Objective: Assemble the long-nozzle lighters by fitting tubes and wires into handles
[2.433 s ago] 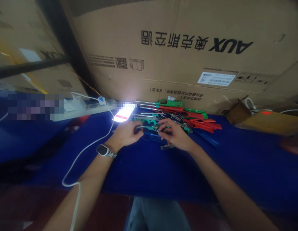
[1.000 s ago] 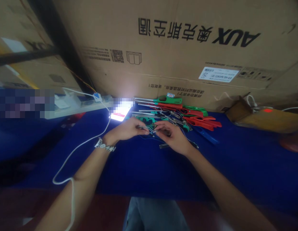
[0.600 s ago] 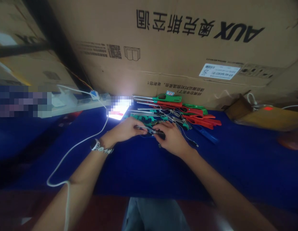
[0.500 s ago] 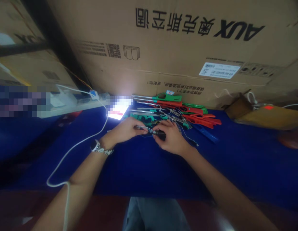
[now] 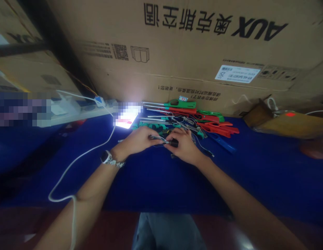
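My left hand (image 5: 140, 139) and my right hand (image 5: 187, 146) meet over the blue tabletop (image 5: 161, 184). Both are closed in pinches on a small dark lighter part (image 5: 173, 142) with a thin pale wire running along it. The left fingers grip its left end; the right fingers grip the thicker black end. Blur and fingers hide the details. Just beyond my hands lies a pile of long-nosed lighters, among them a green lighter (image 5: 189, 103) and red lighters (image 5: 218, 127), with metal tubes, loose wires and green pieces.
A glowing screen (image 5: 127, 119) stands left of the pile. A white cable (image 5: 82, 152) runs from there across my left forearm. Behind is a large cardboard box (image 5: 177, 69). A blue stick-like piece (image 5: 223, 143) lies right of my hand, and a brown open box (image 5: 283, 126) is farther right.
My fingers have shifted slightly on the dark part, and more of its left end shows in my left hand. The view has moved a little; the pile looks the same.
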The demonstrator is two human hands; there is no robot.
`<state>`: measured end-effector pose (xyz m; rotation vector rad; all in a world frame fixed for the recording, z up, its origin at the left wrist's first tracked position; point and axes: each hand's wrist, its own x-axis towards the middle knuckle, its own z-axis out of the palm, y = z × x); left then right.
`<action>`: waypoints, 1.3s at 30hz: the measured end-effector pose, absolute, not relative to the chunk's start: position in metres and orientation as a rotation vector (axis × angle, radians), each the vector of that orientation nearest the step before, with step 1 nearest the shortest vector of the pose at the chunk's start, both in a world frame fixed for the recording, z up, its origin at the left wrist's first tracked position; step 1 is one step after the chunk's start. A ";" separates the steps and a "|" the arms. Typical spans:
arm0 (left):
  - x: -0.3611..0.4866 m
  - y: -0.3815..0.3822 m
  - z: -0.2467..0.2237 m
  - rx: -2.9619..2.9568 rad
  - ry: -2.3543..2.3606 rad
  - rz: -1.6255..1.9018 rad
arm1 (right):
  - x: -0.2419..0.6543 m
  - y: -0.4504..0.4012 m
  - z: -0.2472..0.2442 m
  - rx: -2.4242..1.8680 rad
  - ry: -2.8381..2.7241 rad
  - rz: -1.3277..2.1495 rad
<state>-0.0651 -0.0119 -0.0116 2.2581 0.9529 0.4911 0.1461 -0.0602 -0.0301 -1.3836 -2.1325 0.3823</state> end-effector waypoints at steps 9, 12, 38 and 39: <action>-0.065 -0.007 -0.018 2.225 0.932 0.478 | 0.157 -0.058 -0.024 -1.331 -2.148 0.460; -0.064 -0.007 -0.018 2.218 0.968 0.479 | 0.163 -0.058 -0.022 -1.321 -2.149 0.447; -0.064 -0.013 -0.019 2.317 1.033 0.451 | 0.155 -0.066 -0.026 -1.396 -2.226 0.202; -0.064 -0.013 -0.019 2.317 1.028 0.462 | 0.154 -0.066 -0.026 -1.393 -2.231 0.187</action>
